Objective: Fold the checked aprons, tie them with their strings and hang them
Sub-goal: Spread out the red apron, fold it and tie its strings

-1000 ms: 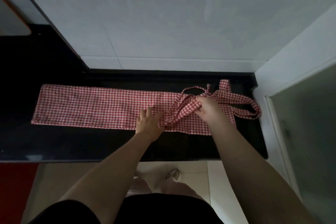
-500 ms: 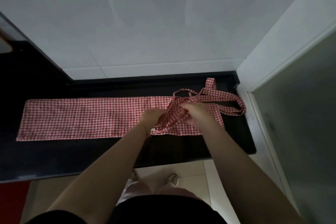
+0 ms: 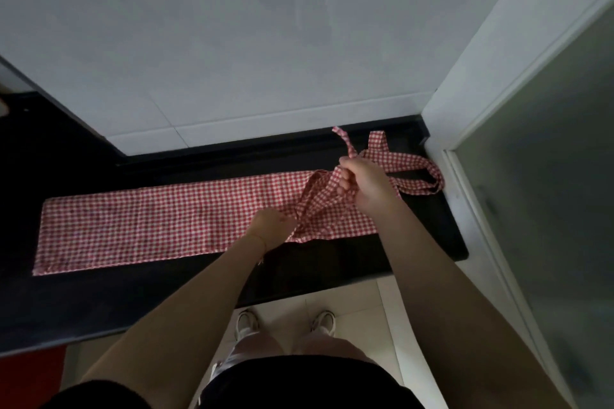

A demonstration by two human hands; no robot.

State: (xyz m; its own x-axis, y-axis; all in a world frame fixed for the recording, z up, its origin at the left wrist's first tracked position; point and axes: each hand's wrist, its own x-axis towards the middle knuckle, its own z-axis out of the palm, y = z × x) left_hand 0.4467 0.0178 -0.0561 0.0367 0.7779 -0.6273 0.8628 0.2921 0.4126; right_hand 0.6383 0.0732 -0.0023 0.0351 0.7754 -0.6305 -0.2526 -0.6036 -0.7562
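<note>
- On the black desk [image 3: 133, 302] lies the apron [image 3: 149, 226], folded into one long red-and-white checked band that runs from the left end almost to the right end, flat along most of its length.
- Near its right end the strings [image 3: 319, 196] rise off the cloth in a bunch, stretched between the two hands.
- Right hand [image 3: 365, 184]: its grip is closed in a fist around the strings, raised above the band; one string end [image 3: 345, 141] sticks up past the knuckles toward the wall.
- Left hand [image 3: 270, 229]: its grip is curled tight at the lower end of the same strings, at the band's near edge, touching the cloth.
- Beyond the right hand, a loop of strap [image 3: 432, 181] lies flat on the desk by the white door frame [image 3: 465, 109].
- Behind the desk stands a pale tiled wall [image 3: 265, 43].
- Below the desk edge, two white shoes [image 3: 322, 320] stand on light floor tiles.
</note>
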